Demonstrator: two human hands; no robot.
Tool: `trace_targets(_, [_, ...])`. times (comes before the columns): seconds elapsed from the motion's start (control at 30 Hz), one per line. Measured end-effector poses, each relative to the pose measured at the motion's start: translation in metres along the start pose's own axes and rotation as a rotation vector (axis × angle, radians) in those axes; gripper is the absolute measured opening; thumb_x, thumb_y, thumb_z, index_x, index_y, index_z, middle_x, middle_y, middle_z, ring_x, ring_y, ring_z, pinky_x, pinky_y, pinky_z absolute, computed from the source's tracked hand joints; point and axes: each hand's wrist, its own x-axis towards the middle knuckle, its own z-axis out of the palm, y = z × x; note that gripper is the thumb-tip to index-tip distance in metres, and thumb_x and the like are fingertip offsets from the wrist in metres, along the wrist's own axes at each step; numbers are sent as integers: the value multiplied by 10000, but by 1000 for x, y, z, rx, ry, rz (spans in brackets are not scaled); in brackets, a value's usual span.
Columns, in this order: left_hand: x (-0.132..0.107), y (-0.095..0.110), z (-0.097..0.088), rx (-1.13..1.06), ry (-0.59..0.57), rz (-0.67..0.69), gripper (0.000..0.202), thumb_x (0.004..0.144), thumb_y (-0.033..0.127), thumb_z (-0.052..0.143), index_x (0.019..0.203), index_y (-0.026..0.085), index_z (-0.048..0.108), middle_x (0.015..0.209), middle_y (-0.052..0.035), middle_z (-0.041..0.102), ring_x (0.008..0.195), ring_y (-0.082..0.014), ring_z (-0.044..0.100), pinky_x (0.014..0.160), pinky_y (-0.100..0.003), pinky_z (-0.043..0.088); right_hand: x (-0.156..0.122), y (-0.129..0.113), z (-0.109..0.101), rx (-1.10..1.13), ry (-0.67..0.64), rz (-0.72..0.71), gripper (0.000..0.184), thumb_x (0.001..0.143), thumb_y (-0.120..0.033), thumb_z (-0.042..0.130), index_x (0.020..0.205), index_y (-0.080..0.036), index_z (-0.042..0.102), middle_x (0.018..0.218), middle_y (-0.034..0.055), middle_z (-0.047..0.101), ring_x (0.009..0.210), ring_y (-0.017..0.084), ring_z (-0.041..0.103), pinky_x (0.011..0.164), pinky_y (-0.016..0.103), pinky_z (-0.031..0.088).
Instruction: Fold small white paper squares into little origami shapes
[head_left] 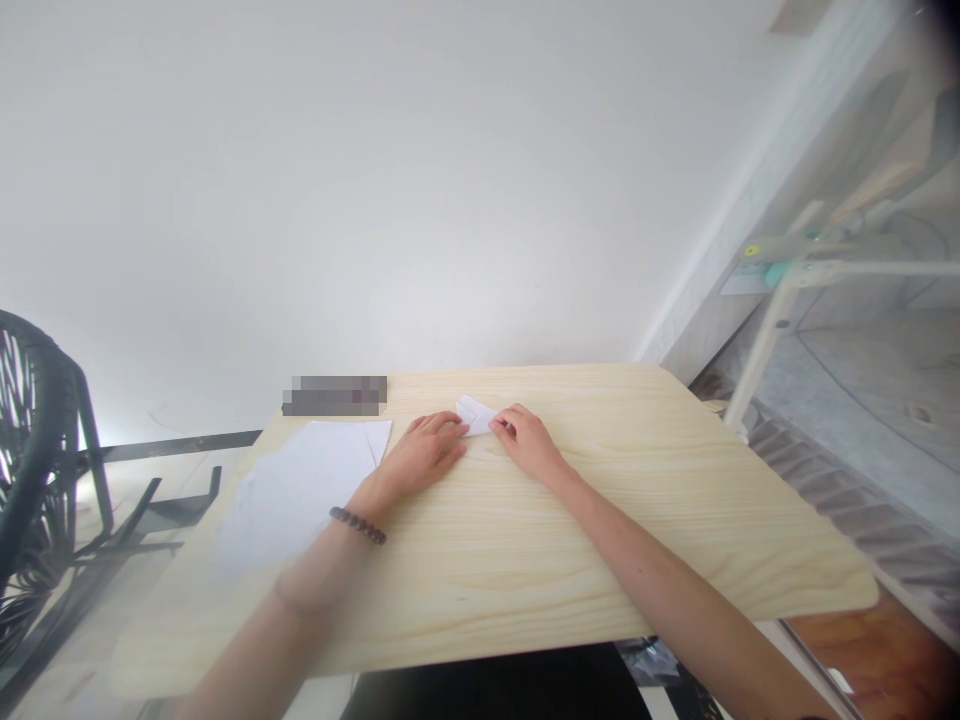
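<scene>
A small piece of folded white paper (474, 414) lies near the middle of the wooden table, with crease lines showing on it. My left hand (427, 452), wearing a dark beaded bracelet (358, 525) at the wrist, rests palm down on the tabletop. Its fingers are stretched out, and their tips touch the left lower edge of the folded paper. At the paper's right corner, my right hand (529, 445) pinches it between thumb and forefinger, the other fingers curled.
Several loose white sheets (292, 490) lie spread on the left of the table (600, 590). A blurred-out dark object (334, 396) sits at the back left corner. A plain wall (450, 180) rises behind; a black chair (45, 440) stands left, a white metal frame (765, 340) right.
</scene>
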Motion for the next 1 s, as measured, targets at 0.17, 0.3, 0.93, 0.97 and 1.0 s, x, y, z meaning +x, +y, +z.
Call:
trace_targets(0.17, [0, -4, 3, 14, 3, 24, 335, 847, 306, 364, 1137, 192, 485, 1209, -87, 465, 1122, -208, 406, 954, -382, 304, 1, -1, 1, -109, -18, 74, 215, 827, -288, 419, 746, -168, 578, 741, 30, 548, 717, 120, 488, 681, 234, 342])
trace_targets(0.3, [0, -6, 3, 8, -3, 42, 318, 838, 302, 384, 1116, 190, 492, 1176, -81, 504, 1138, -204, 401, 952, -380, 320, 1, -4, 2, -161, -32, 115, 215, 828, -296, 413, 746, -173, 569, 766, 32, 553, 762, 129, 492, 710, 244, 326])
trace_targets(0.93, [-1, -5, -2, 3, -18, 72, 283, 842, 270, 384, 1059, 220, 560, 1145, -59, 524, 1094, -191, 447, 937, -349, 359, -2, 8, -15, 39, -197, -64, 164, 783, -316, 505, 839, -218, 624, 900, 11, 534, 769, 106, 505, 733, 241, 350])
trace_targets(0.97, [-1, -5, -2, 0, -16, 78, 280, 841, 267, 388, 1055, 220, 562, 1143, -58, 524, 1095, -191, 446, 937, -349, 359, -1, 9, -15, 47, -199, -55, 181, 794, -322, 489, 827, -210, 627, 867, 10, 546, 745, 103, 504, 711, 234, 350])
trace_targets(1.0, [-1, -5, -2, -2, -14, 82, 277, 839, 264, 392, 1053, 221, 563, 1141, -58, 525, 1092, -191, 448, 936, -349, 360, 0, 9, -14, 44, -198, -40, 199, 805, -324, 470, 816, -203, 628, 838, 11, 557, 731, 103, 503, 695, 231, 348])
